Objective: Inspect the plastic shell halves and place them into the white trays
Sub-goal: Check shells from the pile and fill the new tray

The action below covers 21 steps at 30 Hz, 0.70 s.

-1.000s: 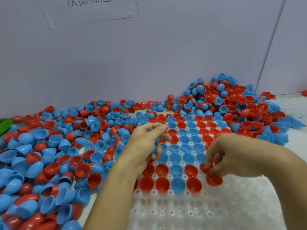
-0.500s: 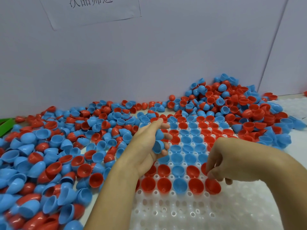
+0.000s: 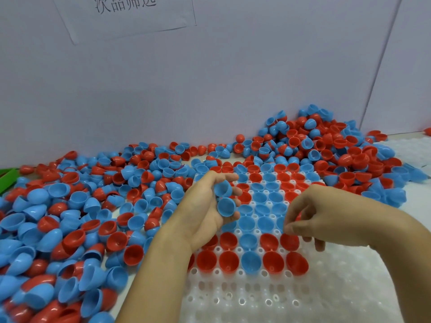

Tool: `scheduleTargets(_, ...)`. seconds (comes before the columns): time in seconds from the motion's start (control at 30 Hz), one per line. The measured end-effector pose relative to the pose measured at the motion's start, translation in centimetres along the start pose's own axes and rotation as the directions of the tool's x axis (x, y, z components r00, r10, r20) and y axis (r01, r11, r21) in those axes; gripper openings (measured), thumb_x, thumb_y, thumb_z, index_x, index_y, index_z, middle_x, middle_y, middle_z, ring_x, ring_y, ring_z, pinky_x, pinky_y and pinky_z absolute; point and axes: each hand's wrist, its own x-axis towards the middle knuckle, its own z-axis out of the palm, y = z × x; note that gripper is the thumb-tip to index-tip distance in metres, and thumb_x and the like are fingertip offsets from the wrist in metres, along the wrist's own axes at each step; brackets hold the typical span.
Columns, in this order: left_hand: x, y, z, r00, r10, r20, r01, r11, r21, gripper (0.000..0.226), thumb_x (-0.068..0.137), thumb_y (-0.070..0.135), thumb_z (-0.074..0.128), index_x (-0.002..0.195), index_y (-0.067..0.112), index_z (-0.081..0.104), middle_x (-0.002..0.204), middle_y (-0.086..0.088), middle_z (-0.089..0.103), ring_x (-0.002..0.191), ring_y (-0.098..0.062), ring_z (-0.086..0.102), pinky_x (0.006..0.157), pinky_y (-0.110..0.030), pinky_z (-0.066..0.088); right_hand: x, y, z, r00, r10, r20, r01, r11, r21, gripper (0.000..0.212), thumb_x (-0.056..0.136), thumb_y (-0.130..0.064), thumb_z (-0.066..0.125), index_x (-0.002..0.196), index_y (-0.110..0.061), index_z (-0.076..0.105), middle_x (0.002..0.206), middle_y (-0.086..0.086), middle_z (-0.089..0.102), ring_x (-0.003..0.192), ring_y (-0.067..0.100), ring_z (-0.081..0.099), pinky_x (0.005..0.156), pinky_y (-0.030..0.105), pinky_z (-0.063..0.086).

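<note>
Shells (image 3: 70, 229) lie heaped loose left of the white tray (image 3: 256, 299). Over the tray's left edge your left hand (image 3: 205, 213) curls its fingers round two blue halves (image 3: 225, 199); check each rim before feeding. Right of them, your right hand (image 3: 310, 217) hovers above the tray's filled rows, fingertips pinched together; whether they hold anything, I cannot tell. Seat each half cup-up in the next free pocket.

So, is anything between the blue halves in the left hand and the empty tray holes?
Nothing visible blocks them. The left hand holds two blue halves above the filled rows of the tray. Empty holes lie open in front of the nearest red row. The right hand is over the tray's right side.
</note>
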Motion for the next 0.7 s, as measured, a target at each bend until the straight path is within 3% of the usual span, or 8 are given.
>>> scheduleTargets(0.13, 0.0, -0.2, 0.1, 1.0, 0.019, 0.011, -0.019, 1.0, 0.023, 0.031, 0.097, 0.003, 0.041, 0.119, 0.003, 0.062, 0.093, -0.013, 0.058, 0.075, -0.019, 0.057, 0.064, -0.033, 0.05, 0.5, -0.4, 0.3, 0.982, -0.138, -0.127, 0.145, 0.988, 0.046, 0.006, 0.091, -0.037, 0.069, 0.086, -0.039, 0.071, 0.073, -0.017, 0.072, 0.063, -0.001, 0.068, 0.066, 0.026, 0.059)
scheduleTargets(0.23, -0.1, -0.5, 0.2, 0.999, 0.046, 0.025, -0.048, 0.992, 0.115, 0.043, 0.093, -0.01, 0.034, 0.123, 0.003, 0.062, 0.105, -0.019, 0.057, 0.09, -0.024, 0.06, 0.07, -0.034, 0.053, 1.5, -1.5, 1.2, 0.891, -0.27, -0.364, 0.332, 0.936, 0.118, 0.01, 0.088, -0.037, 0.071, 0.095, -0.044, 0.067, 0.074, -0.011, 0.069, 0.067, 0.0, 0.067, 0.061, 0.02, 0.053)
scheduleTargets(0.33, -0.3, -0.6, 0.4, 0.993, 0.048, 0.106, -0.071, 0.971, 0.228, 0.049, 0.095, -0.014, 0.033, 0.134, 0.005, 0.056, 0.134, -0.027, 0.054, 0.11, -0.03, 0.061, 0.087, -0.04, 0.054, 2.1, -2.6, 2.3, 0.808, -0.381, -0.449, 0.484, 0.864, 0.14, 0.024, 0.085, -0.03, 0.077, 0.101, -0.044, 0.066, 0.079, -0.012, 0.066, 0.066, 0.007, 0.065, 0.06, 0.016, 0.052)
scheduleTargets(0.43, -0.5, -0.5, 0.5, 0.982, 0.063, 0.177, -0.107, 0.962, 0.251, 0.044, 0.099, -0.013, 0.04, 0.137, 0.004, 0.054, 0.135, -0.023, 0.059, 0.111, -0.029, 0.065, 0.101, -0.047, 0.053, 2.8, -2.7, 3.2, 0.799, -0.406, -0.445, 0.479, 0.876, 0.061, 0.029, 0.084, -0.022, 0.079, 0.104, -0.041, 0.069, 0.076, -0.012, 0.065, 0.071, 0.005, 0.063, 0.062, 0.012, 0.049)
scheduleTargets(0.53, -0.5, -0.6, 0.4, 0.982, 0.072, 0.175, -0.111, 0.968, 0.226, 0.041, 0.099, -0.009, 0.048, 0.139, 0.004, 0.052, 0.13, -0.022, 0.064, 0.107, -0.028, 0.066, 0.102, -0.046, 0.053, 3.4, -2.5, 3.6, 0.799, -0.366, -0.476, 0.4, 0.916, -0.034, 0.027, 0.085, -0.022, 0.077, 0.11, -0.03, 0.072, 0.076, -0.015, 0.063, 0.076, -0.003, 0.061, 0.064, 0.012, 0.051)
scheduleTargets(0.6, -0.3, -0.6, 0.4, 0.985, 0.067, 0.161, -0.099, 0.975, 0.2, 0.039, 0.1, -0.005, 0.051, 0.137, 0.004, 0.052, 0.127, -0.018, 0.067, 0.11, -0.029, 0.068, 0.1, -0.044, 0.055, 3.6, -2.5, 3.6, 0.794, -0.327, -0.513, 0.38, 0.925, -0.002, 0.026, 0.086, -0.016, 0.074, 0.111, -0.023, 0.073, 0.074, -0.018, 0.061, 0.075, -0.012, 0.06, 0.061, 0.007, 0.049)
scheduleTargets(0.7, -0.2, -0.6, 0.4, 0.989, 0.079, 0.123, -0.099, 0.98, 0.17, 0.032, 0.102, 0.0, 0.05, 0.132, 0.003, 0.058, 0.124, -0.017, 0.07, 0.11, -0.029, 0.069, 0.098, -0.044, 0.056, 3.7, -2.5, 3.5, 0.783, -0.284, -0.553, 0.38, 0.923, 0.064, 0.023, 0.087, -0.009, 0.071, 0.106, -0.021, 0.075, 0.078, -0.015, 0.063, 0.069, -0.007, 0.063, 0.06, 0.008, 0.049)
